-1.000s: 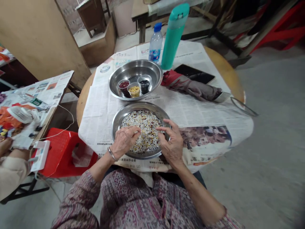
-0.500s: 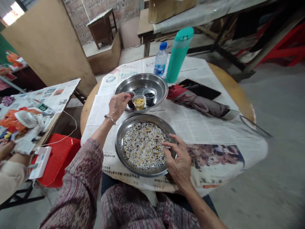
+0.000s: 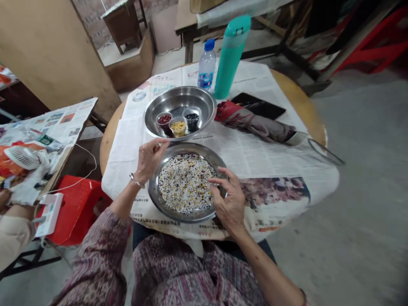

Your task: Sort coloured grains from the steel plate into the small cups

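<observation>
A shallow steel basin [image 3: 154, 202] close to me holds a spread of white grains mixed with yellow, dark and reddish ones [image 3: 186, 185]. My left hand [image 3: 149, 158] is above its upper left rim, index finger stretched forward, with nothing visible in it. Over the right side of the grains hovers my right hand [image 3: 229, 199], its fingers bent and apart, nothing visible between them. Behind stands a second steel basin [image 3: 188, 94] with three clear cups: dark red beans [image 3: 164, 120], yellow kernels [image 3: 178, 127] and black beans [image 3: 192, 120].
Newspaper [image 3: 267, 157] covers the round table. A water bottle [image 3: 207, 66], a teal flask [image 3: 232, 57], a folded umbrella [image 3: 258, 123] and a dark flat tablet-like object [image 3: 259, 105] lie or stand beyond. At left are a red stool [image 3: 75, 208], a power strip [image 3: 49, 214] and another person's arm [image 3: 15, 229].
My left hand has moved from the cup of red beans back toward me, to the near basin's rim. My right hand stays over the grains. The view has shifted slightly.
</observation>
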A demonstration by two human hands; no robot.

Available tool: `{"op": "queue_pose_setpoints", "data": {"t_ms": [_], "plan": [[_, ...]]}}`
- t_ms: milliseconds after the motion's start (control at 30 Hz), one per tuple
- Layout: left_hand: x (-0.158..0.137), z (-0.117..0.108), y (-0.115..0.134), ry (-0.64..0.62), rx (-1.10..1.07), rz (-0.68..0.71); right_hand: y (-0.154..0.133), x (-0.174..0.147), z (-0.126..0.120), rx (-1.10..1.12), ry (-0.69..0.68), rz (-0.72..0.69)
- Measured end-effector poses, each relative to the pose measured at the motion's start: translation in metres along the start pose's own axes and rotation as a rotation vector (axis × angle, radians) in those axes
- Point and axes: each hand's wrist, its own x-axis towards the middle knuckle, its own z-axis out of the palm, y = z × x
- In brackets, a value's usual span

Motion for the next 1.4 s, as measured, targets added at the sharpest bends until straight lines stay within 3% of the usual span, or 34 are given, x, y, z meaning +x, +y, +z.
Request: {"op": "queue_pose_setpoints", "data": {"t_ms": [133, 300, 500, 967, 1400], "plan": [[-0.069, 0.001, 0.02, -0.238, -0.079, -0.054, 0.001, 0.0, 0.0, -0.003, 0.004, -0.005], [-0.108, 0.018, 0.024, -0.272, 0.106, 0.082, 0.002, -0.001, 0.001, -0.003, 0.009, -0.025], [-0.111, 0.027, 0.026, -0.301, 0.277, 0.123, 0.003, -0.001, 0.002, -0.002, 0.017, -0.03], [-0.108, 0.032, 0.032, -0.381, 0.408, 0.102, 0.006, -0.002, 0.002, 0.004, 0.022, -0.054], [-0.106, 0.032, 0.032, -0.394, 0.361, 0.074, 0.006, -0.002, 0.002, -0.006, 0.034, -0.055]]}}
